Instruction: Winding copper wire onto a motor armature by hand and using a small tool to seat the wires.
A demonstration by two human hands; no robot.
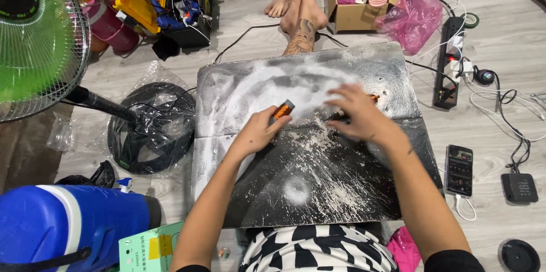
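The person sits on the floor before a dark board (341,192) that is dusted with white powder, thicker toward the far left corner. The left hand (259,133) is near the middle of the board, and its fingers are closed around a small orange tube with a dark cap (282,111), which points up and away from the person. The right hand (358,114) is just beside it, toward the far right part of the board; its fingers are spread and bent downward over a small brownish thing (373,98), of which only a little shows. I cannot tell if the fingers grip it or only cover it.

Past the far edge of the board, another person's bare feet (298,7) rest on the floor, next to a cardboard box (341,16) and a pink plastic bag (412,19). To the right of the board lie a black power strip (446,73) with cables and a phone (459,169). To the left stand a green fan (34,39) and, nearer to the person, a blue container (62,226).
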